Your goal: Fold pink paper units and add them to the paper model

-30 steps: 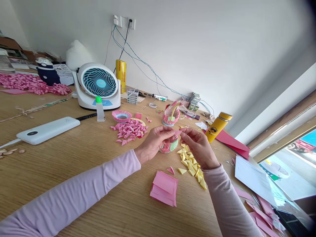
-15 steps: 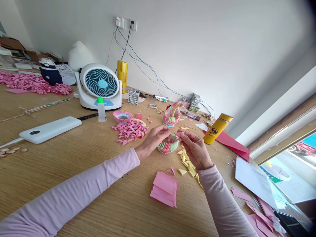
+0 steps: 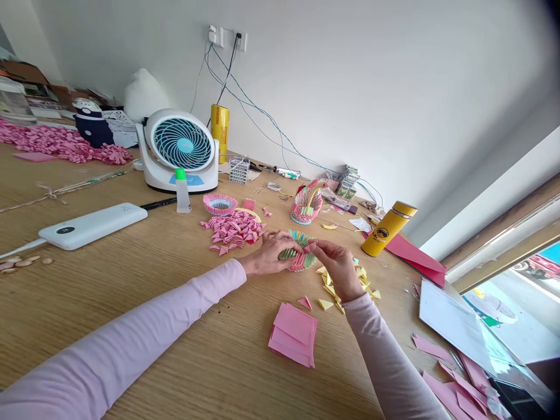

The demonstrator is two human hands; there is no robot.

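Note:
A small round basket of folded paper pieces (image 3: pixel 301 262), pink and green, stands on the table in front of me. My left hand (image 3: pixel 275 253) is closed round its left side, steadying it. In the fingertips of my right hand (image 3: pixel 338 265) a pink folded paper piece (image 3: pixel 308 247) is pinched against the basket's right rim. Yellow folded paper triangles (image 3: pixel 329 287) lie beneath and beside my right hand. Nearer to me are a stack of pink paper sheets (image 3: pixel 293 335) and one loose pink triangle (image 3: pixel 305 303).
A heap of pink triangles (image 3: pixel 236 227) and a shallow pink paper bowl (image 3: pixel 220 203) lie left of the basket. Behind it stands a finished-looking paper basket with handle (image 3: pixel 307 204). A fan (image 3: pixel 180 149), green-capped bottle (image 3: pixel 182 192), power bank (image 3: pixel 93 226) and yellow flask (image 3: pixel 388 228) stand around.
Both hands have come down onto the basket. My left hand has taken hold of its side, and my right hand has brought the pink piece to its rim. The view has shifted slightly.

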